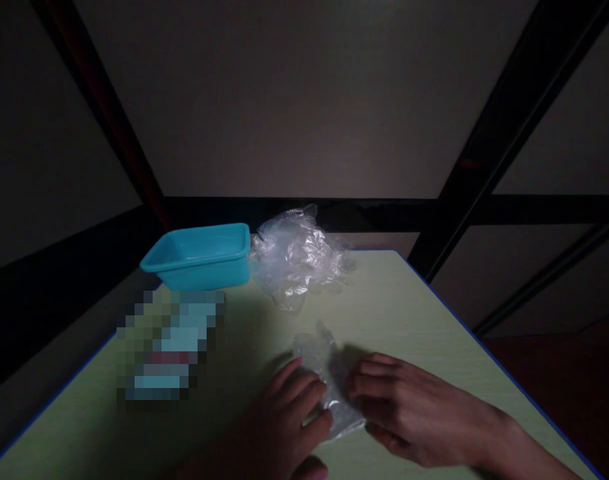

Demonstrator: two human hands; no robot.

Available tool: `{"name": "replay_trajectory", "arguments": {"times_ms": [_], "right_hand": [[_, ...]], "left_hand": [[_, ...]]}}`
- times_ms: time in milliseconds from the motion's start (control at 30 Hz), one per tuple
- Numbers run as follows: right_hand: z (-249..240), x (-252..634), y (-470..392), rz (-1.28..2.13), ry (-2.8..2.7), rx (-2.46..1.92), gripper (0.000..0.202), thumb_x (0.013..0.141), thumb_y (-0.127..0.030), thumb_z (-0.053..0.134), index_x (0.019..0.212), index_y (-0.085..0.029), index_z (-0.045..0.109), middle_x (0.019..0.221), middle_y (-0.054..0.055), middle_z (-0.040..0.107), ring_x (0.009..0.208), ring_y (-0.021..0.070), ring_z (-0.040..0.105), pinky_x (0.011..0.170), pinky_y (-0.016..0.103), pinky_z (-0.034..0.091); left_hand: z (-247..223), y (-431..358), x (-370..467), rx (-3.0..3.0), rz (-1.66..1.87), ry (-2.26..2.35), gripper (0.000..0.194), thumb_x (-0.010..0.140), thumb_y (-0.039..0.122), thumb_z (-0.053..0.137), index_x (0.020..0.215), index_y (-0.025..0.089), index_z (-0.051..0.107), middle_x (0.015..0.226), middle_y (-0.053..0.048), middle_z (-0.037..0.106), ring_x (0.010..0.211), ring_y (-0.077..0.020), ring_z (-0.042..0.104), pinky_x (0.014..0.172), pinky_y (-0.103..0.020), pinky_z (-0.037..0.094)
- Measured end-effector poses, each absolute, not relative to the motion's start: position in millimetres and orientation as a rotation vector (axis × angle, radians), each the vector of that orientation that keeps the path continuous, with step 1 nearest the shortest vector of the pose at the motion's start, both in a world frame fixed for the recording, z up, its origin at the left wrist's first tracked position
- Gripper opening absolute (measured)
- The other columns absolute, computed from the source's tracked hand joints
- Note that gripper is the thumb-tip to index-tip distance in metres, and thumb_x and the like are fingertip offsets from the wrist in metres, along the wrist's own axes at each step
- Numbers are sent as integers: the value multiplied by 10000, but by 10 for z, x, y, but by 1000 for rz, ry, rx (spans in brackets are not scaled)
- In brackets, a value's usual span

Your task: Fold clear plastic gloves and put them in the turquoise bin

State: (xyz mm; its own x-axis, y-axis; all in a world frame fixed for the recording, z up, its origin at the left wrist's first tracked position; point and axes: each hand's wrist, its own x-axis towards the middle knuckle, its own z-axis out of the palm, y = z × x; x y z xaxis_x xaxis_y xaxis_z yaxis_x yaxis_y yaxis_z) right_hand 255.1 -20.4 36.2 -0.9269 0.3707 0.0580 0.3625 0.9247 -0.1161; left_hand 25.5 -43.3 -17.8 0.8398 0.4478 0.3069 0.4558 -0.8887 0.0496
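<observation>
A thin, clear sheet of plastic, which looks like a disposable glove (pixel 340 419), lies on the table in front of me, a narrow finger-like tip pointing away. My left hand (pixel 294 410) rests on its left side with the fingers apart. At its right edge, my right hand (pixel 409 407) has its fingers curled together against the plastic; the fingertips are partly hidden. Farther back sits a crumpled heap of similar clear plastic gloves (pixel 301 257), touched by neither hand.
A turquoise plastic basket (pixel 204 273) stands at the table's back left, beside the heap. Nearer on the left lies a pixelated, blurred item (pixel 177 347). The pale table (pixel 384 307) has a blue edge; dark-framed panels (pixel 304 120) rise behind it.
</observation>
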Motion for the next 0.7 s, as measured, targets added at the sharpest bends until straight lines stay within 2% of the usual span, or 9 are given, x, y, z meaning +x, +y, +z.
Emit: {"name": "replay_trajectory", "arguments": {"times_ms": [233, 367, 567, 700], "right_hand": [[345, 2495, -222, 88, -2994, -531, 232, 881, -134, 503, 687, -154, 629, 721, 25, 602, 745, 160, 496, 721, 319, 373], [326, 2487, -228, 39, -2984, -512, 219, 875, -126, 517, 688, -151, 630, 714, 24, 597, 735, 163, 484, 700, 322, 370], [339, 2509, -206, 157, -2973, -517, 243, 875, -124, 462, 688, -159, 611, 714, 32, 584, 735, 170, 480, 718, 326, 378], [364, 2548, -185, 207, -2970, -530, 214, 848, -114, 436, 722, -159, 602, 723, 39, 582, 722, 173, 475, 703, 328, 389]], "left_hand": [[-319, -428, 267, -2921, -674, -762, 310, 811, 448, 520, 938, 170, 569, 1083, -97, 557, 1017, -241, 486, 1002, -455, 300], [-355, -423, 301, -2887, -727, -774, 270, 791, 415, 541, 899, 169, 570, 1051, -91, 560, 968, -236, 492, 903, -382, 391], [-266, -445, 320, -2929, -684, -835, 350, 843, 482, 445, 889, 155, 560, 962, -80, 587, 855, -225, 514, 794, -373, 440], [-206, -481, 343, -2947, -632, -921, 343, 805, 470, 546, 931, 152, 559, 995, -82, 593, 892, -234, 522, 821, -369, 438]]}}
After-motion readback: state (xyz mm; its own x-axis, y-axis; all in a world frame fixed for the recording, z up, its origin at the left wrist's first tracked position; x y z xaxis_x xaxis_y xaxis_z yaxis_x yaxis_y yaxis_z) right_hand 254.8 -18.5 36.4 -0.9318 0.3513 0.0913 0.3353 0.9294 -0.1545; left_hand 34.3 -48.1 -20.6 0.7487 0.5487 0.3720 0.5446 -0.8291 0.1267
